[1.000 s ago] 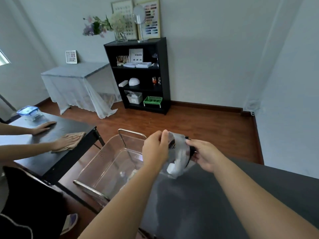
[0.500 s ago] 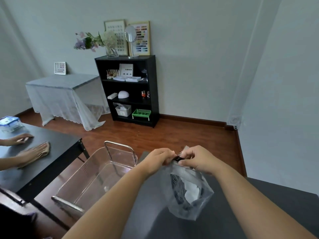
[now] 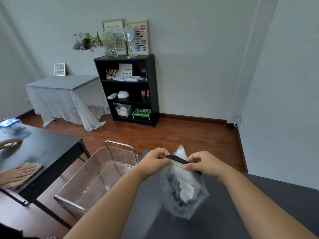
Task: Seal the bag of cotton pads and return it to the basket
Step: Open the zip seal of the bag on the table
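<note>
While pinched, bag (image 3: 183, 190) below hands (image 3: 156, 162).

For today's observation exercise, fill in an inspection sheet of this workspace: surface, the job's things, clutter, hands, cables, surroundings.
Surface: dark grey table, bare where visible.
Job's things: clear bag of cotton pads held above the table by its black top strip; clear basket at the table's left edge.
Clutter: nothing seen.
Hands: left hand and right hand both pinch the strip.
Cables: nothing seen.
Surroundings: another person's hand on a cloth on a black table; black shelf against the wall.
</note>
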`<state>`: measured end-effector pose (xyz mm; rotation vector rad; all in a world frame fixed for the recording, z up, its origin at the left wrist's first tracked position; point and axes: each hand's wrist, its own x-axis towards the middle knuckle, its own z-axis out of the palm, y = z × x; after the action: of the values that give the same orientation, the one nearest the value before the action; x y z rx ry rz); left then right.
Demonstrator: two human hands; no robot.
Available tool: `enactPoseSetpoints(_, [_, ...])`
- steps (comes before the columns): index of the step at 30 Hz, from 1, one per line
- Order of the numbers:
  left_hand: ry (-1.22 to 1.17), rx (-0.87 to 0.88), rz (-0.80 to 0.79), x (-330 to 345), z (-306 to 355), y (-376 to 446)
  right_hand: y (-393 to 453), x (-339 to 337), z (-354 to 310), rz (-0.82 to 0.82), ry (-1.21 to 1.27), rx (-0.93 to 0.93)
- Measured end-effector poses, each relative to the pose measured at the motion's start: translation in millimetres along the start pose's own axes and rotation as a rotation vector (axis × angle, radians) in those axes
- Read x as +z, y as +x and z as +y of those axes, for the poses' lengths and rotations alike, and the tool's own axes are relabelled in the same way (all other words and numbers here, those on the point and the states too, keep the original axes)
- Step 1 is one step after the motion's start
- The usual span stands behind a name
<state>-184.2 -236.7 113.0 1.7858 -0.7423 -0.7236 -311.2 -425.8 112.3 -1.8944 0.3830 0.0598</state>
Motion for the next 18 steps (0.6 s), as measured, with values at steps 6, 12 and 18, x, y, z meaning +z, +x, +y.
enactPoseSetpoints(6, [0.297,0.088,0.066,-6,-6,0,-8,-8,11,0.050,-0.018,0.002])
enactPoseSetpoints(12, [0.859,0.230,0.065,-3,5,4,0,2,-3,0.244,-0.227,-0.217])
enactPoseSetpoints(18, [0.571,0.367,0.111,5,12,3,-3,5,-3,0.260,-0.090,-0.242])
